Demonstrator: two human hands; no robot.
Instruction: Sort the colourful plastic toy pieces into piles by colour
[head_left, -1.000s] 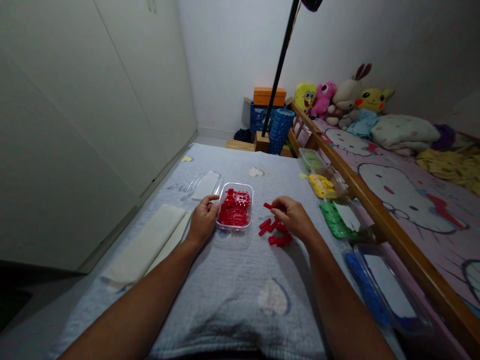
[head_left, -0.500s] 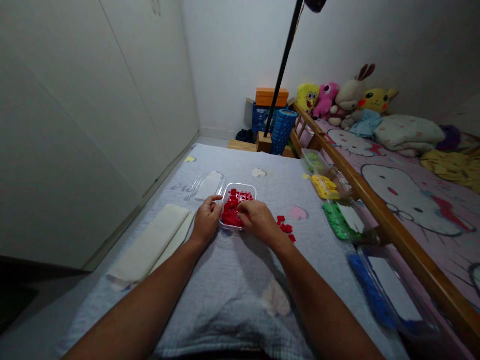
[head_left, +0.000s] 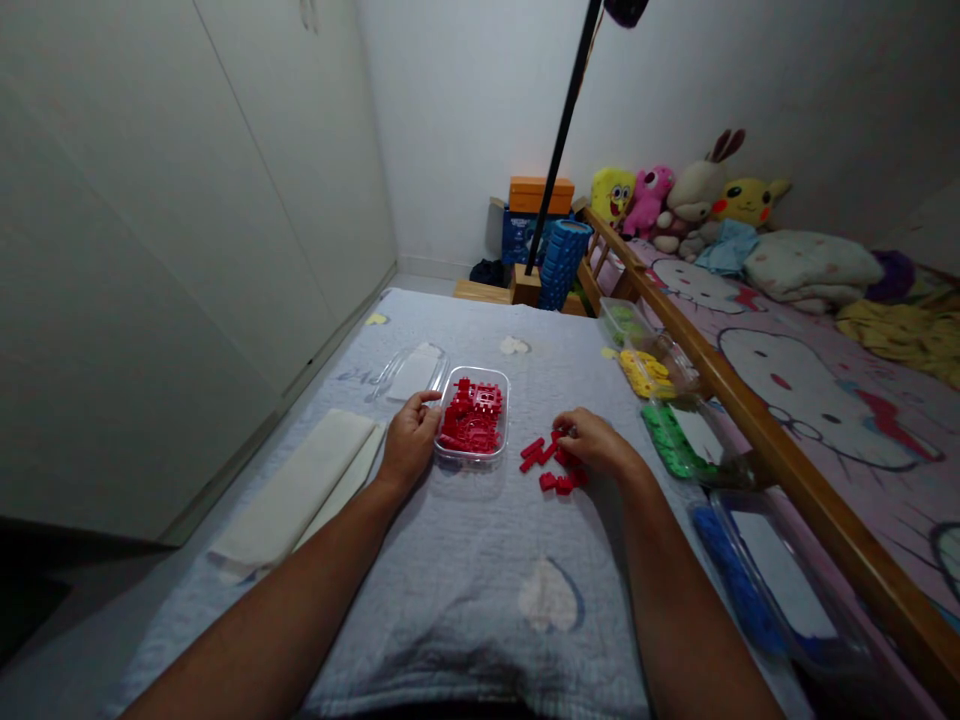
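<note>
A clear plastic container point(head_left: 504, 415) full of red building blocks point(head_left: 474, 412) sits in the middle of the cloth-covered surface. My left hand point(head_left: 410, 432) grips its left wall, fingers bent against the rim. To the right of the container, several loose red blocks point(head_left: 532, 450) lie scattered on the cloth. My right hand point(head_left: 592, 440) is over the far right of these loose pieces, with its fingers pinched on a red block point(head_left: 556, 440). Part of that block and some neighbouring pieces are hidden beneath the hand.
A clear lid point(head_left: 414, 372) lies behind my left hand, and a folded cream cloth point(head_left: 300, 490) is at left. Along the wooden bed rail point(head_left: 705, 350) stand containers of yellow point(head_left: 646, 374), green point(head_left: 670, 440) and blue pieces point(head_left: 731, 570). A black pole point(head_left: 562, 140) rises beyond the far edge.
My right hand has moved from inside the container to the loose red blocks on the right. More of the container's contents now shows. My left hand stays at the container's left side.
</note>
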